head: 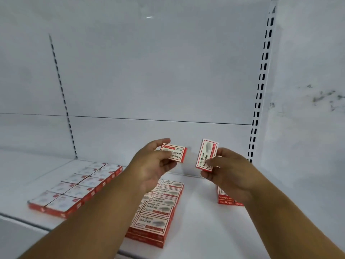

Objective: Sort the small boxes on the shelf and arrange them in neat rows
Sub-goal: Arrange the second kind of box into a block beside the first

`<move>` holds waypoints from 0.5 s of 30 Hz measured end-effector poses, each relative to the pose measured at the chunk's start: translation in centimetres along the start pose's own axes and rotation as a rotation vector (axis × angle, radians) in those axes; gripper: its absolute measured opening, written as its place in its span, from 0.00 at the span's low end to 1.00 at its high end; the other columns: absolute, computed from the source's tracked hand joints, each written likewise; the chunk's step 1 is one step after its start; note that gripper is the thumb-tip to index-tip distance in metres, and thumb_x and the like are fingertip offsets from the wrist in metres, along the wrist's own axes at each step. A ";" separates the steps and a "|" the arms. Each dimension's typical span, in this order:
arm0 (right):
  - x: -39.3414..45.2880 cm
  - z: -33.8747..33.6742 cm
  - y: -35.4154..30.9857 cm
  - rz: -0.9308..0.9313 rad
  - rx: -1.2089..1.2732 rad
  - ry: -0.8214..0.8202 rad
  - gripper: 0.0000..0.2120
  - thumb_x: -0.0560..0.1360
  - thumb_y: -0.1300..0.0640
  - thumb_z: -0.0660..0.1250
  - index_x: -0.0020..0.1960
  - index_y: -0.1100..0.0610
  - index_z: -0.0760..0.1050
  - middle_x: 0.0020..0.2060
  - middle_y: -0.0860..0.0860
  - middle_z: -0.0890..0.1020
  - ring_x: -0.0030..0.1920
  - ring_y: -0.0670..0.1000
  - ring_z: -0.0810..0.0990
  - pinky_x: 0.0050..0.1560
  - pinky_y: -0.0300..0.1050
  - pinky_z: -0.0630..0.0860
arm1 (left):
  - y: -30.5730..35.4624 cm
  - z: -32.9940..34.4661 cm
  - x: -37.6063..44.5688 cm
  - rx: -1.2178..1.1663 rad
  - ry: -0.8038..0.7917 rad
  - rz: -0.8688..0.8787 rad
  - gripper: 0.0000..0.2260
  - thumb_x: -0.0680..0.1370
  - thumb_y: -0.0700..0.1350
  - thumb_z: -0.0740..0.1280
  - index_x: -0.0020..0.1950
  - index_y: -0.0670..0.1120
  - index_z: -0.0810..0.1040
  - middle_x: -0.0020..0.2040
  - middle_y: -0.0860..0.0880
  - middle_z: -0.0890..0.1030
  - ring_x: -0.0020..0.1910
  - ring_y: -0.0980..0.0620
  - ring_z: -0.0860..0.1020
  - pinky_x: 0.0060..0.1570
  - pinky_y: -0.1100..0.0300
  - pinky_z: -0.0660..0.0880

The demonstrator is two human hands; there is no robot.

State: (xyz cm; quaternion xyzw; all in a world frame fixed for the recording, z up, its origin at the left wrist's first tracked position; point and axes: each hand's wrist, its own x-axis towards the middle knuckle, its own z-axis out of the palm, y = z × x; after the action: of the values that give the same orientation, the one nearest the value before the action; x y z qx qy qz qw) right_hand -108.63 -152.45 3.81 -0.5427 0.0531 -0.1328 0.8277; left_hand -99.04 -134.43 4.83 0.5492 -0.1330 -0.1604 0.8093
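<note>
My left hand (152, 165) pinches a small red-and-white box (176, 153) above the white shelf (201, 217), its printed face towards me. A second box of the same kind (206, 152) is held on end by my right hand (229, 171), a little to the right of the first. The two boxes are apart. Below my left hand lies a neat block of several boxes (158, 212), stacked in layers. At the left lies another block of boxes (74, 189) in two rows. A short stack of boxes (225, 200) shows under my right wrist, partly hidden.
A white back panel (158, 81) closes the shelf behind. Slotted uprights stand at the left (63, 101) and right (260, 86). A white wall with dark smudges (324, 98) lies to the right. The shelf's front edge (22, 220) runs along the lower left.
</note>
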 end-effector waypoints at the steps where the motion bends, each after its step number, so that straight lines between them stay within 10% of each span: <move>1: -0.1 0.6 0.1 0.007 0.018 0.008 0.15 0.74 0.76 0.63 0.57 0.64 0.75 0.43 0.61 0.84 0.42 0.60 0.83 0.44 0.52 0.80 | 0.1 -0.7 0.0 -0.039 0.013 0.001 0.15 0.78 0.30 0.64 0.60 0.44 0.78 0.44 0.40 0.85 0.42 0.46 0.83 0.41 0.55 0.80; 5: -0.2 2.9 0.6 -0.033 -0.084 0.062 0.24 0.74 0.75 0.63 0.60 0.51 0.78 0.48 0.60 0.83 0.45 0.61 0.83 0.46 0.54 0.81 | 0.8 -3.6 0.3 -0.021 0.068 -0.019 0.12 0.78 0.30 0.64 0.59 0.41 0.78 0.47 0.39 0.84 0.42 0.46 0.83 0.41 0.55 0.79; 15: 0.0 7.8 5.0 0.010 -0.161 0.275 0.13 0.78 0.70 0.63 0.57 0.58 0.78 0.45 0.64 0.84 0.42 0.61 0.85 0.45 0.56 0.82 | 2.0 -8.8 0.9 0.658 -0.075 0.095 0.10 0.78 0.37 0.68 0.56 0.49 0.79 0.48 0.53 0.83 0.45 0.53 0.83 0.41 0.59 0.79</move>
State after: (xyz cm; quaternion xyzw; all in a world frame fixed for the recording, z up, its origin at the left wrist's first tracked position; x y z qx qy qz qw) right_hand -105.99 -143.68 2.41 -0.5836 0.1788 -0.1971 0.7672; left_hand -94.54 -126.69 3.55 0.7679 -0.2330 -0.0911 0.5898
